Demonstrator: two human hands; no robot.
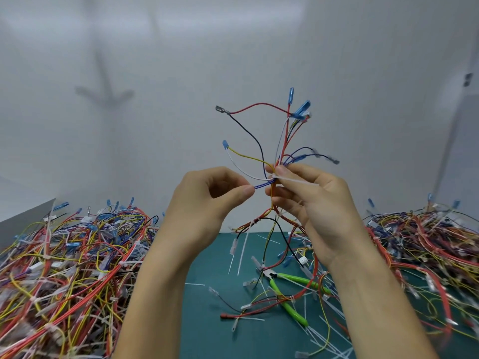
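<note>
"Head camera: where's the wire harness (280,158)?"
"Raised over the green mat's (207,255) far edge. The right hand (308,203) curls round its waist at the white cable tie (298,181). The left hand (207,203) pinches two blue strands (263,184) beside it."
"How will it handle?"
"Light, floppy and springy, I'd judge. Hold it at the tied waist, never by the terminals."
"Around it?"
"Green-handled cutters (298,279) mid-mat, and harness piles (64,268) along its left and right edges."

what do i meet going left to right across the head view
left pile of wires, left hand, right hand, right pile of wires; the wire harness they hold overlaps both hands
</note>
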